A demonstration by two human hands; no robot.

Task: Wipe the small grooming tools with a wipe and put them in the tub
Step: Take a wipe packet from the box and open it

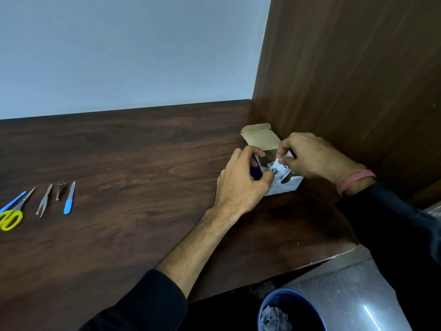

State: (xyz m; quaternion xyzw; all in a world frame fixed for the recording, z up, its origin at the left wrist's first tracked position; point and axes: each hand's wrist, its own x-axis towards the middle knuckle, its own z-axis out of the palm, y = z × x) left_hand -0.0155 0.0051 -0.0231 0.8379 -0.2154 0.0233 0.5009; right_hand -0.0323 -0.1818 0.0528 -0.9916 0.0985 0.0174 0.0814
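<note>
The left hand (241, 180) grips the near side of the open box (284, 182), fingers curled round its edge. The right hand (307, 156) pinches a wipe packet (278, 167) between thumb and fingertips at the box opening. The tools lie in a row well left of both hands: scissors (12, 217), tweezers (44, 200), clipper (60, 191), file (69, 198). A blue bin (286, 299) stands below the right forearm.

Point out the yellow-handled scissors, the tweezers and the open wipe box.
yellow-handled scissors (9, 219), head view, on the yellow handle loop.
tweezers (44, 200), head view, mid-length of the arms.
wipe box (260, 137), head view, on the raised lid flap.
</note>
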